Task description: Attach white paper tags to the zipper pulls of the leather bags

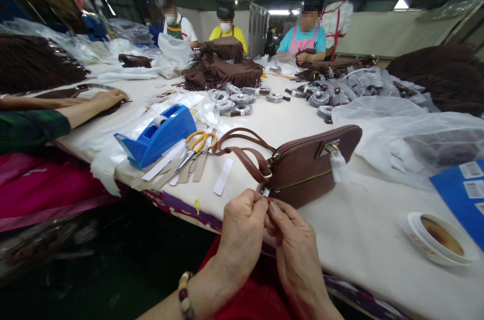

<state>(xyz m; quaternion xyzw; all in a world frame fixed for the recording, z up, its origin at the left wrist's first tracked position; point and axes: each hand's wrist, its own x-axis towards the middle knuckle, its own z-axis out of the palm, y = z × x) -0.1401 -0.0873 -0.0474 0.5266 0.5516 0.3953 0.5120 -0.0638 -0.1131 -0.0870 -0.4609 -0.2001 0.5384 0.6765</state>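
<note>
A brown handbag [310, 169] lies on its side near the front edge of the white table [359, 229], its two handles [242, 151] looped out to the left. My left hand [242, 232] and my right hand [293, 247] meet at the bag's near end. Both pinch the small metal zipper pull [266, 192] between fingertips. A white wrapped tag [338, 165] hangs from the bag's gold clasp. A bead bracelet [185, 295] is on my left wrist.
A blue tape dispenser [159, 136], yellow-handled scissors [196, 144] and paper strips [223, 176] lie left of the bag. A round tape roll [438, 237] and blue sheet [463, 194] lie right. Plastic bags, wrapped rolls and fringed brown bags [223, 65] fill the far table. Another person's arm [75, 108] reaches in from the left; several workers sit across.
</note>
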